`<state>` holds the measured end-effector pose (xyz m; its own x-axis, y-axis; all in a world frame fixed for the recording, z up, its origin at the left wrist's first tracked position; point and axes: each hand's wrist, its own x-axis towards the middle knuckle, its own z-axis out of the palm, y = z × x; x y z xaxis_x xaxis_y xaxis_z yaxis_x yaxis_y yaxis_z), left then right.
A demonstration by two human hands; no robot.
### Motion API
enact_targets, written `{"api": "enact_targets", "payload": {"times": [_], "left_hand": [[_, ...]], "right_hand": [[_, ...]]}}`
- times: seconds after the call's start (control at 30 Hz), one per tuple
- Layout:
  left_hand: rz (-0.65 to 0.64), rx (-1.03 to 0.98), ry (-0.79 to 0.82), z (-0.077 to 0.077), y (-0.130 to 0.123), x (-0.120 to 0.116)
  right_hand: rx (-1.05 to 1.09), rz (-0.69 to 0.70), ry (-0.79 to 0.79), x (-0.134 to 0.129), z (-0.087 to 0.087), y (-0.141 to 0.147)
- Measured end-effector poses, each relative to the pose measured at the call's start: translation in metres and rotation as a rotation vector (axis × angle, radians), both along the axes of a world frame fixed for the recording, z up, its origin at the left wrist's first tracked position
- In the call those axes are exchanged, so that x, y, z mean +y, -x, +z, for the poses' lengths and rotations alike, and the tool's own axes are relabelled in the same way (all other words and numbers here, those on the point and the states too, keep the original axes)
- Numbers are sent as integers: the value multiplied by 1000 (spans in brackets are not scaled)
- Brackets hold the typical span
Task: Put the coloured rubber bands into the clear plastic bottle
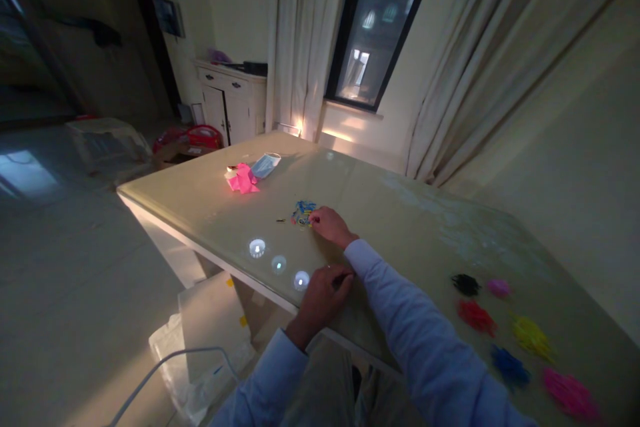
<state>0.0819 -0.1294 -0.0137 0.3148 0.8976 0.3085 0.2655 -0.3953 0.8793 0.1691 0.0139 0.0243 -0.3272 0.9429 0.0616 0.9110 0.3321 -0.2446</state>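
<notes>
A small heap of thin multicoloured pieces (302, 211), blue, yellow and red, possibly paper clips, lies on the pale table (390, 227). My right hand (331, 224) reaches to the heap's right edge, its fingertips pinched together there. Whatever is between them is too small to make out. Nearer the table's front edge rests my left hand (324, 297), with fingers curled and thumb and forefinger close together. Its grip is partly hidden. One separate dark, thin piece (281, 221) lies to the left of the heap.
Separate piles stand at the right: black (466, 284), purple (499, 288), red (477, 317), yellow (532, 336), blue (510, 365) and pink (570, 392). A blue face mask (265, 165) and crumpled pink paper (243, 179) lie at the far left. Lamp reflections show on the tabletop.
</notes>
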Motion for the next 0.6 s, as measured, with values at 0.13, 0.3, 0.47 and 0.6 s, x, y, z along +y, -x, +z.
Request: {"api": "enact_targets", "payload": {"times": [0.13,0.3,0.47,0.6], "left_hand": [[16,13,-7,1,0,-1],[16,33,-6,2,-1,0],[43,56,-29,2,-1,-1],[50,45,-30,2,0,0]], "right_hand": [[-36,18,-2,0,1,2],[-50,14,16,-2,2,4],[10,-43,22,-13,5,-5],[130,-100,36,-25,8,-23]]}}
